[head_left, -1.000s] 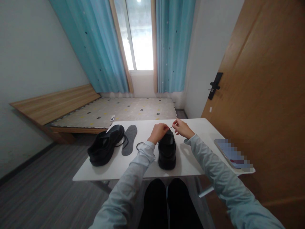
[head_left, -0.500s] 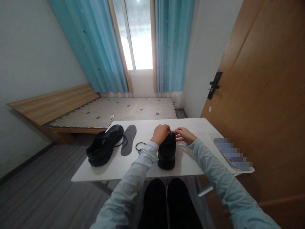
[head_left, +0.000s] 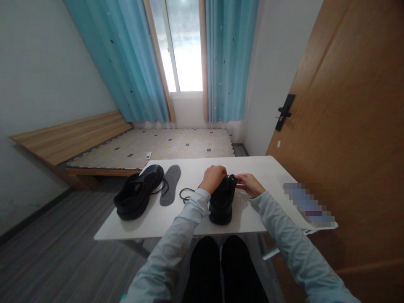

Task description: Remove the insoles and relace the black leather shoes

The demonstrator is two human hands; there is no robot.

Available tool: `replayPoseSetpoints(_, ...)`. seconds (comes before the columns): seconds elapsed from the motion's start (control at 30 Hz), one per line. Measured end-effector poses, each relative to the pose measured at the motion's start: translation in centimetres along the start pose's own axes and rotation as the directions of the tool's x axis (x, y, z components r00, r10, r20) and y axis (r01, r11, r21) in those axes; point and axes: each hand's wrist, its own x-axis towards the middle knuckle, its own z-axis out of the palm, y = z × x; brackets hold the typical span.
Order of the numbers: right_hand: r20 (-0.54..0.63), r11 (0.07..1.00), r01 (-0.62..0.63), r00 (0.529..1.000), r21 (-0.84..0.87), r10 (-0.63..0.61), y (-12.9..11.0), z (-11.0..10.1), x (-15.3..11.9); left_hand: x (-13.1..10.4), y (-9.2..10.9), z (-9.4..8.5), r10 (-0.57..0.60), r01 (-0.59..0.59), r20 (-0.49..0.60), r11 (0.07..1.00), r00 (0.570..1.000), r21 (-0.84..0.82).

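Observation:
A black lace-up shoe [head_left: 220, 209] stands on the white table [head_left: 195, 227] with its heel toward me. At its upper left my left hand [head_left: 214, 177] is closed, its fingertips pinched on a thin dark shoelace end over the shoe's opening. My right hand [head_left: 251, 184] grips the eyelet flap on the shoe's right side between thumb and fingers, pulling it outward so that eyelets show. A loop of black shoelace [head_left: 184, 194] lies on the table left of the shoe. My left hand hides part of the shoe's front.
A second black shoe [head_left: 139, 191] rests at the table's left side, its lace trailing toward a grey insole [head_left: 170, 185]. A blurred flat item [head_left: 307, 206] lies at the right edge. Behind the table is a bed [head_left: 176, 145]; a wooden door [head_left: 341, 126] stands at the right.
My right hand has shifted slightly right and down, drawing the shoe's eyelet flap outward. The left hand has barely moved.

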Motion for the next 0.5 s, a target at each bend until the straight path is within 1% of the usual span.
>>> replayPoseSetpoints(0.13,0.012,1.0,0.013,1.0,0.005,-0.013,0.0,-0.2,-0.1,0.1,0.3,0.6,0.05,-0.05,-0.007,0.999,0.999,0.014)
replayPoseSetpoints(0.3,0.001,1.0,0.003,1.0,-0.015,-0.003,-0.5,0.2,-0.3,0.0,0.7,0.8,0.054,-0.054,-0.003,0.998,0.999,0.042)
replayPoseSetpoints(0.5,-0.036,1.0,-0.006,0.999,-0.023,0.005,-0.6,1.1,0.0,0.2,0.6,1.0,0.058,-0.058,0.003,0.996,0.998,0.061)
